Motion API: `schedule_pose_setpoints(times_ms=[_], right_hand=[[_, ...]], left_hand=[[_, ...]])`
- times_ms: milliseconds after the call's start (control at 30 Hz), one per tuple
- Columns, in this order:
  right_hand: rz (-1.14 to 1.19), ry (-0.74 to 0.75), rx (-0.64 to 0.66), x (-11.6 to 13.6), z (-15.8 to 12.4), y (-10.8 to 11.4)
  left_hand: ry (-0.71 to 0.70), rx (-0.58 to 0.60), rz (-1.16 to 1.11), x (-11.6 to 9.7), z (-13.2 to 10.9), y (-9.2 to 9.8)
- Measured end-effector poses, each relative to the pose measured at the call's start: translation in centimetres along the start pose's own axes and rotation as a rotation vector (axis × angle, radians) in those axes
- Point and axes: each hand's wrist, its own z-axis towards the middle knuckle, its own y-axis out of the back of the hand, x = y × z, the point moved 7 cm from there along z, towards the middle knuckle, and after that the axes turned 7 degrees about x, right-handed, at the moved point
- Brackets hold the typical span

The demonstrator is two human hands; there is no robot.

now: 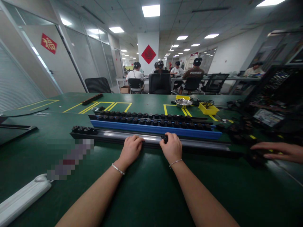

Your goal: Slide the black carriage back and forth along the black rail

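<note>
A long black channel (99, 138) with a shiny inner strip lies across the green table before me. Several small black knob-like parts (82, 129) sit in a row at its left end. My left hand (132, 148) curls over the channel's near edge around its middle, fingers closed on it. Just to the right, my right hand (172, 147) pinches a small black part (164, 138) over the channel. Whether that part touches the strip, I cannot tell. Behind it, a blue rail (156, 128) runs parallel, with rows of similar black parts along it.
At the right, another person's hand (281, 151) reaches in near dark clutter. A metal bowl (184, 102) and a yellow tray (208, 109) with cables stand farther back. A dark strip (92, 99) lies far left; a white object (25, 197) is at near left.
</note>
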Motion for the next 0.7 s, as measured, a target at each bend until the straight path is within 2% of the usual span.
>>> schedule_pose_setpoints(times_ms=[700], right_hand=[[-0.040,-0.058,-0.023,-0.9,0.0,0.4]], left_hand=[[0.000,-0.006,-0.012,0.2,0.1,0.0]])
